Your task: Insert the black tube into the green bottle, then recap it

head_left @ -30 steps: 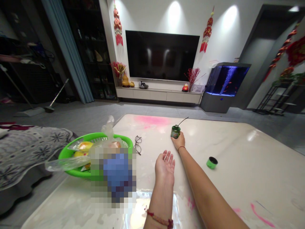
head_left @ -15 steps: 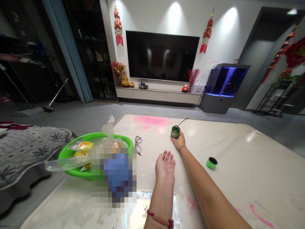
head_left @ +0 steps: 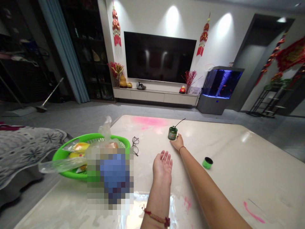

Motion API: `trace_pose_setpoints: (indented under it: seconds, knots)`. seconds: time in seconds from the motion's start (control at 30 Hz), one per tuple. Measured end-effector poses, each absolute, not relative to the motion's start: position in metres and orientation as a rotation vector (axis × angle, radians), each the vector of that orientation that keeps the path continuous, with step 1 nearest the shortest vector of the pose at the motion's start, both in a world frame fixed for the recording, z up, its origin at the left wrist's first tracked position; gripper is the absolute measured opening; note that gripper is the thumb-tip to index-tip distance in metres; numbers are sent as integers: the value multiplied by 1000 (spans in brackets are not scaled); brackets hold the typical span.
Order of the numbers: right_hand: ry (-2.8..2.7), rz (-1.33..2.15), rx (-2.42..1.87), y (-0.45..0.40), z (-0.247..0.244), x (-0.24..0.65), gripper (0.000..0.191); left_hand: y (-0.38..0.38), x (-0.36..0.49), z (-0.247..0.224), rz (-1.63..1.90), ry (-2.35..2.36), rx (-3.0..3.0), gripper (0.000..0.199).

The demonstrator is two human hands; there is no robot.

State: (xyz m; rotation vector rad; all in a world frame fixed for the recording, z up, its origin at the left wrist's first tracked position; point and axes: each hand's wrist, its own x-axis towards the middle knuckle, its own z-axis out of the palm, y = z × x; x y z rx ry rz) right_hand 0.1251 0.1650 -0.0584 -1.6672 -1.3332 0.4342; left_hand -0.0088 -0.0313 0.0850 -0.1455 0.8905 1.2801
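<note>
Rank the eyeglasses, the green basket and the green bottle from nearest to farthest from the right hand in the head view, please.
From the right hand:
1. Green bottle, right by the fingers
2. Eyeglasses, to the left
3. Green basket, farther left

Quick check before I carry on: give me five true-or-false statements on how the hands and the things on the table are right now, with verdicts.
1. The left hand is palm up. True.
2. The glasses lie inside the basket. False: they lie on the table, beside the basket.
3. The bottle stands upright, with a thin stick out of its top. True.
4. The green cup has its opening facing down. False: its dark opening faces up.
5. The right hand is closer to the bottle than the left hand is. True.
</note>
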Motion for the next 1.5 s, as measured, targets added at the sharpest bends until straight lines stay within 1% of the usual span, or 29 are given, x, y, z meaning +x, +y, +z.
trace_pose_setpoints:
  seconds: [0.13, 0.43, 0.7, 0.83, 0.93, 1.0, 1.07, 1.1, 1.17, 1.2, 1.27, 1.37, 1.43, 1.5]
  knots:
    - [-1269, 552, -1707, 156, -54, 131, 81, -33, -4, 85, 1276, 888, -124, 9]
    - [-1191, 753, -1680, 123, -36, 141, 63, -32, 1, 77, 1254, 955, -69, 9]
    - [-1194, 889, -1603, 81, -32, 147, 56, -23, 2, 67, 1282, 1029, 20, 9]
    - [-1218, 930, -1557, 58, -32, 149, 57, -21, 5, 63, 1308, 1062, 77, 9]
    - [-1269, 930, -1502, 31, -35, 151, 66, -20, 7, 63, 1350, 1095, 135, 8]
    - [-1445, 748, -1474, 12, -35, 153, 75, -19, 7, 62, 1418, 1165, 314, 23]
    - [-1666, 391, -1523, -4, -30, 156, 72, -17, 4, 59, 1480, 1258, 678, 41]
    - [-1833, 203, -1519, -8, -25, 158, 71, -16, 3, 56, 1481, 1284, 881, 45]
    - [-2004, -95, -1586, -12, -12, 162, 76, -14, 0, 51, 1427, 1317, 1147, 43]
    - [-2034, -180, -1626, -12, -5, 164, 79, -12, -1, 48, 1397, 1320, 1222, 43]
    - [-2045, -273, -1685, -9, 6, 168, 81, -10, -2, 43, 1326, 1330, 1236, 44]
    - [-2049, -308, -1700, -8, 11, 170, 79, -8, -2, 42, 1281, 1366, 1248, 42]
    - [-2039, -266, -1684, -9, 11, 170, 69, -8, -2, 44, 1225, 1443, 1377, 33]
    - [-1977, -171, -1673, -8, 12, 167, 43, -8, -3, 48, 1116, 1579, 1568, 15]
